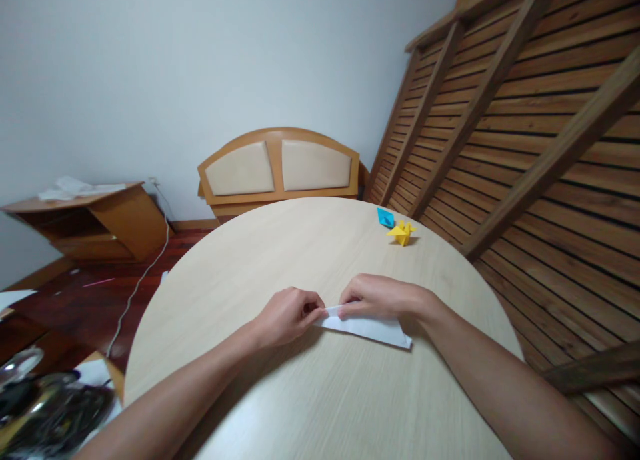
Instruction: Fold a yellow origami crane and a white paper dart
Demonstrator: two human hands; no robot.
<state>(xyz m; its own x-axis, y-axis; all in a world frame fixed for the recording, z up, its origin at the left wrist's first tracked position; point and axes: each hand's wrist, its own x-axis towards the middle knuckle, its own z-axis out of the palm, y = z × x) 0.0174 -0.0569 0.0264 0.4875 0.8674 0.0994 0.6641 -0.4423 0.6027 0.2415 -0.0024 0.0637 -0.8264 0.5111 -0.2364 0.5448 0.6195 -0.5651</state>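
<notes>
A folded sheet of white paper [373, 327] lies on the round pale wood table [280, 247], long and narrow, with its wider end toward the right. My left hand [290, 315] pinches the narrow left end between thumb and fingers. Just beside it, my right hand [373, 296] is closed on the paper's upper edge, thumb resting on the near face. The fingertips of both hands are close together, and part of the far edge is hidden behind my right hand.
Near the table's far right edge sit a blue paper boat [385, 218] and a yellow origami figure [401, 233]. Slatted wooden panels [500, 153] lean along the right side. A headboard [279, 167] stands beyond the table, a low cabinet [110, 227] at left.
</notes>
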